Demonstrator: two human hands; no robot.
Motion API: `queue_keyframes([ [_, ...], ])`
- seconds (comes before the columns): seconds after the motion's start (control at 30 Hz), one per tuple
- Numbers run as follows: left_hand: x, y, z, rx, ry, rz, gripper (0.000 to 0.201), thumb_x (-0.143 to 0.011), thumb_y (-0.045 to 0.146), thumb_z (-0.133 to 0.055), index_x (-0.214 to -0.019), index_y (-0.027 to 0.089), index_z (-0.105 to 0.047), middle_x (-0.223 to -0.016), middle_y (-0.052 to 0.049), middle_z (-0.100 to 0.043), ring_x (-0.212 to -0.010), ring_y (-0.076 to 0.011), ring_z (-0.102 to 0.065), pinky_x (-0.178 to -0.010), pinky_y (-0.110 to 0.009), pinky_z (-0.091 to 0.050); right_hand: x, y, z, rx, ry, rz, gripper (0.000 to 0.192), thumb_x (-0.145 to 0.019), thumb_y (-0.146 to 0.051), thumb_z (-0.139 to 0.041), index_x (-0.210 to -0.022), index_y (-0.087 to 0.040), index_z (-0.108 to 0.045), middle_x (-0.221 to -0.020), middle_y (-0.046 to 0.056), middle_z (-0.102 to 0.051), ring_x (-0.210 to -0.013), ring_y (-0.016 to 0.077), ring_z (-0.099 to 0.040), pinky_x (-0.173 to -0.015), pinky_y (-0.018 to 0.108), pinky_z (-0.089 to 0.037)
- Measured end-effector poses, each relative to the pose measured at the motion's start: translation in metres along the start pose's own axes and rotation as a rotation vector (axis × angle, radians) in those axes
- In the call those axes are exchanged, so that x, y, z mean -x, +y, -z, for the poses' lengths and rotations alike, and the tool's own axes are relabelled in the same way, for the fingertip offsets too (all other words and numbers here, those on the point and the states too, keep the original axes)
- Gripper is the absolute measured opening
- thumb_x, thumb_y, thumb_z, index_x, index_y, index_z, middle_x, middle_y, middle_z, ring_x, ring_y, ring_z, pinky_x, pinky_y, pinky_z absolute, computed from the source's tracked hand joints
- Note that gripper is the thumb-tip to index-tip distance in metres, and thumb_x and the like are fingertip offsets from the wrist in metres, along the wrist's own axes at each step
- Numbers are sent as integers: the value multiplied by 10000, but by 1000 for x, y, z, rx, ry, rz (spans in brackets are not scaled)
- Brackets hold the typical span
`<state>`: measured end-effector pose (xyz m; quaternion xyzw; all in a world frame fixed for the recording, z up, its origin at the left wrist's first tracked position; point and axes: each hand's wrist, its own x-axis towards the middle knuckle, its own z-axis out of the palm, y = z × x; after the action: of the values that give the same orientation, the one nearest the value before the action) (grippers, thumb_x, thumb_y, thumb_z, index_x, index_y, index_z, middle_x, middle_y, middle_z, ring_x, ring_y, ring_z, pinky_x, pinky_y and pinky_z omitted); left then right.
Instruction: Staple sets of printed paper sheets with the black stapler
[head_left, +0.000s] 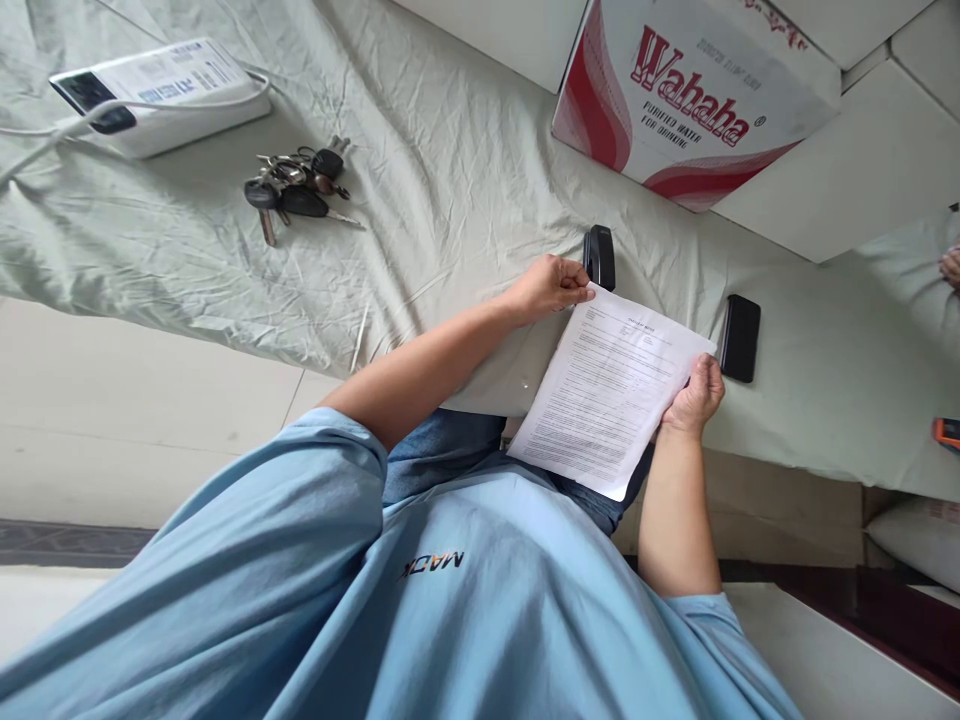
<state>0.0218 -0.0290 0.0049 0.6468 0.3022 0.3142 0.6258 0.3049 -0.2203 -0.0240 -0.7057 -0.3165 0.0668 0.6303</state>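
A person in a blue shirt holds a printed sheet (611, 390) over the lap at the edge of a sheet-covered bed (450, 170). The left hand (551, 285) pinches its far corner beside a black stapler (599, 256); the right hand (697, 395) grips its side edge near a black phone (740, 337), fingers curled together.

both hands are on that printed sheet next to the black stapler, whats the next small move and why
Probably slide the sheet's top corner toward the black stapler. The left hand pinches that corner right beside the stapler, nearly touching it, while the right hand steadies the opposite edge near the black phone. I cannot tell whether the corner is already in the stapler's mouth.
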Motion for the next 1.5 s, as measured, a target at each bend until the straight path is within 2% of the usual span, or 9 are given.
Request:
queue_keyframes([
  [0.2,2,4,1,21,13,7,171,-909,131,-813,-916,200,-657,-630,99,-547,-571,-65,-423,-607,-254,-345,1,2,2,12,-35,-8,647,-841,-830,-831,-759,-277,-504,-753,-43,-410,-727,163,-465,-694,314,-463],
  [0.43,4,2,1,23,19,-43,238,-968,138,-771,-868,232,-577,-627,96,-492,-566,-77,-394,-599,-265,-334,2,0,2,-34,-34,-16,650,-804,-812,-887,-739,-266,-540,-738,-49,-407,-715,145,-402,-665,295,-409],
  [0.6,5,0,1,25,1,-89,247,-997,180,-755,-874,249,-551,-612,100,-426,-554,-90,-372,-583,-273,-308,2,-1,1,-58,-33,-24,656,-783,-817,-906,-742,-261,-561,-728,-60,-413,-712,135,-405,-684,293,-424],
  [0.77,3,1,1,-25,3,-52,133,-1016,182,-723,-918,222,-641,-590,101,-464,-540,-89,-390,-576,-278,-305,4,-6,0,-17,-41,-28,676,-781,-852,-877,-735,-260,-552,-716,-63,-419,-704,132,-404,-677,300,-416],
  [0.87,2,4,1,-62,15,-14,139,-979,170,-733,-877,208,-646,-604,90,-527,-543,-79,-408,-589,-276,-337,3,-11,-2,-13,-44,-42,683,-763,-866,-879,-749,-251,-581,-719,-60,-452,-711,129,-426,-676,297,-416],
  [1.0,3,9,1,-197,-2,15,149,-907,132,-730,-821,209,-636,-661,64,-622,-607,-93,-514,-661,-273,-410,-6,-16,-4,25,-131,-84,704,-748,-884,-887,-766,-251,-579,-717,-60,-499,-695,125,-477,-654,285,-438],
  [1.17,4,10,-2,-414,28,-40,167,-843,91,-676,-748,222,-632,-715,4,-710,-697,-152,-614,-733,-303,-461,-25,-20,-7,131,-289,-162,704,-675,-875,-927,-763,-257,-602,-699,-50,-555,-640,131,-498,-582,287,-426],
  [1.33,-1,0,-5,-495,137,23,298,-843,52,-683,-656,239,-547,-675,-21,-633,-713,-185,-596,-750,-327,-491,-44,-16,-14,152,-371,-230,679,-593,-829,-984,-748,-261,-644,-677,-33,-634,-601,154,-548,-542,317,-460],
  [1.5,-12,-15,-8,-476,197,58,295,-828,66,-736,-648,236,-576,-654,-44,-589,-774,-236,-642,-796,-360,-542,-60,-5,-18,120,-403,-286,604,-596,-699,-1036,-756,-251,-664,-671,-42,-653,-595,154,-580,-542,318,-482],
])
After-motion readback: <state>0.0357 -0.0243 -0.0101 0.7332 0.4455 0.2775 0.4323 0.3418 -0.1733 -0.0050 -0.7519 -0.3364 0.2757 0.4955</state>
